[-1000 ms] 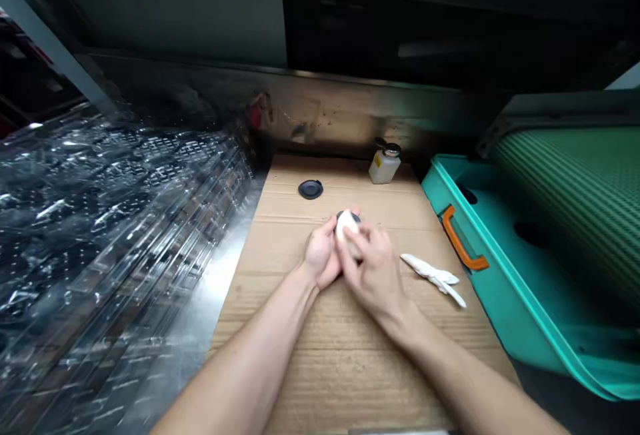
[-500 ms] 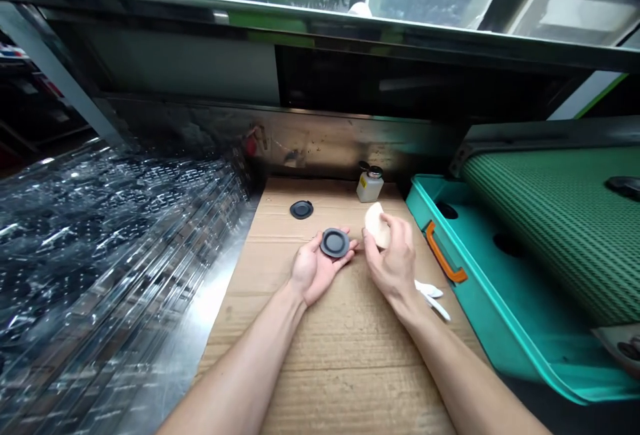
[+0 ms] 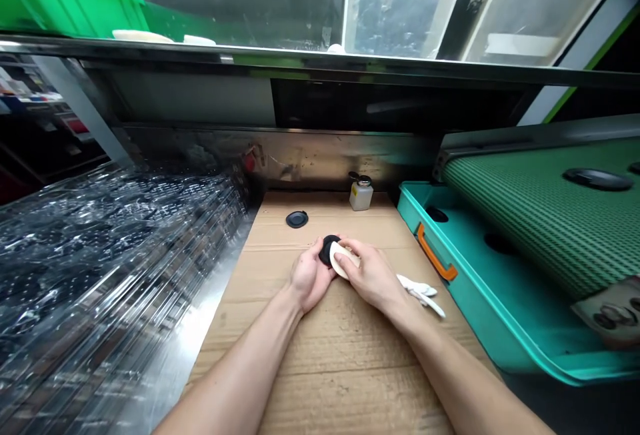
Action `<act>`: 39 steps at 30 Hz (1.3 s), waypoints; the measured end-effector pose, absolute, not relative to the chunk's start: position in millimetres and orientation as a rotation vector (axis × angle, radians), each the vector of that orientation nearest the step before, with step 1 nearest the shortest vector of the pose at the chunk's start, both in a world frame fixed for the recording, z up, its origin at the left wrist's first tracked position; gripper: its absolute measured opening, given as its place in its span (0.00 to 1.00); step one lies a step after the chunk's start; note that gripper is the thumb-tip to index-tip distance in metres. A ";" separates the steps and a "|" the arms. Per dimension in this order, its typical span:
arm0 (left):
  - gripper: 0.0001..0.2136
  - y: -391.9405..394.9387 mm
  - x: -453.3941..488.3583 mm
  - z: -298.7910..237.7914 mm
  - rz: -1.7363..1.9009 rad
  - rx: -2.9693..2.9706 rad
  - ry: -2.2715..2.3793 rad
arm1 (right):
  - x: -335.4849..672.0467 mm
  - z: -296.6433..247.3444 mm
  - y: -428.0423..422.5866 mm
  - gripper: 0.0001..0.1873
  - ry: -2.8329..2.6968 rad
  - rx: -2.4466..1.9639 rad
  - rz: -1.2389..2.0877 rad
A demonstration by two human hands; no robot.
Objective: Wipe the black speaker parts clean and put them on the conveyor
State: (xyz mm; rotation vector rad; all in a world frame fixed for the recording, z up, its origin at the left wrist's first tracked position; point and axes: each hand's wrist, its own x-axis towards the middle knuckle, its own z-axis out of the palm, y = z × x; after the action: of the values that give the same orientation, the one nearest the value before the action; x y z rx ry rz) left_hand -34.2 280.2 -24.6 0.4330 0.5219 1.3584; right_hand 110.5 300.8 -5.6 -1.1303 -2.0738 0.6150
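My left hand (image 3: 307, 278) cups a round black disc (image 3: 327, 248) above the cardboard sheet (image 3: 330, 355). My right hand (image 3: 370, 278) is closed on a pale cream pad (image 3: 340, 263) and presses it against the disc's right side. Both hands meet at the middle of the cardboard. A second black disc (image 3: 297, 219) lies on the cardboard farther back, to the left of a small white bottle (image 3: 361, 194) with a metal top.
Stacked clear plastic trays (image 3: 100, 268) fill the left. A teal bin (image 3: 465, 288) with an orange handle (image 3: 434, 253) stands right, under a green conveyor belt (image 3: 540, 215) carrying dark discs (image 3: 597, 179). A white glove (image 3: 420, 288) lies by my right wrist. A steel wall backs the bench.
Half a second ago my right hand held the pad apart from the disc; now it has brought the pad back onto the disc. The camera has tilted further up.
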 end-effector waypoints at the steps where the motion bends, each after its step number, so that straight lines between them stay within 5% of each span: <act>1: 0.14 279.6 -32.9 -24.4 1.361 0.445 0.535 | 109.4 -5.4 301.3 0.14 -2.049 -1.108 0.651; 11: 0.12 277.2 -25.8 -18.8 1.433 0.425 0.665 | 108.5 -13.6 309.8 0.14 -2.091 -0.978 1.145; 25: 0.09 279.3 -27.7 -21.5 1.421 0.474 0.693 | 110.8 -0.4 309.0 0.12 -2.035 -1.186 0.579; 39: 0.08 277.6 -22.0 -19.7 1.490 0.446 0.716 | 114.3 -13.6 318.4 0.15 -2.035 -1.193 1.007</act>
State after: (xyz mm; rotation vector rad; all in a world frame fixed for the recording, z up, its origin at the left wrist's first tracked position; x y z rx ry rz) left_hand -22.0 277.6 -19.7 0.4460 0.7163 1.4897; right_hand 114.3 318.4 -13.6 -1.1927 -2.0350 1.0068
